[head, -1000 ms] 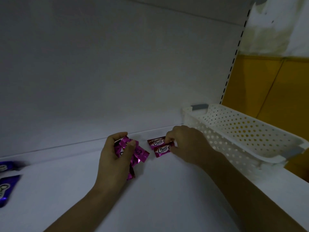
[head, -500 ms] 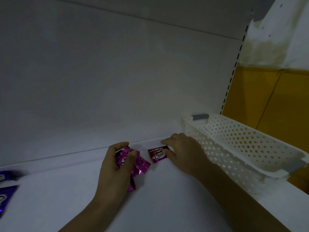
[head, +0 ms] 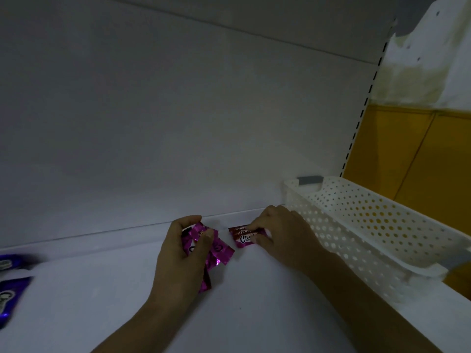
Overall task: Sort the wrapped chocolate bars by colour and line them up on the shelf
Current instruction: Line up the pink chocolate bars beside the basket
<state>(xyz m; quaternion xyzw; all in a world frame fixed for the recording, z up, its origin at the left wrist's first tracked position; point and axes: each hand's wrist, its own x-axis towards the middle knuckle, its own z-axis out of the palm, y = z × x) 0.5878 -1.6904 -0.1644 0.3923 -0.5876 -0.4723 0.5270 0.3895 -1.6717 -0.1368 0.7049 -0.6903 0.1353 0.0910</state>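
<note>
Basket (head: 344, 238), white, perforated, beside right hand (head: 288, 235) pinching brown bars (head: 246, 238); left hand (head: 181, 258) clutches magenta bars (head: 221, 250); purple bars (head: 11, 289) far left; white shelf (head: 102, 314), dim.

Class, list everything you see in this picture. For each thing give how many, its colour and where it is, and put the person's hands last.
magenta bars: several, count hidden by the grip; magenta foil; in the left hand, mid-shelf
red bars: two showing; dark red, white "Choco" lettering; near the shelf's back edge, at the right hand's fingers
purple bars: two showing; purple; shelf's left edge, partly cut off
basket: one; white perforated, grey handles; right side of the shelf
shelf: one; white; below everything
back panel: one; white; behind the shelf
wall: yellow; far right
left hand: grips the magenta bars
right hand: pinches the red bars
</note>
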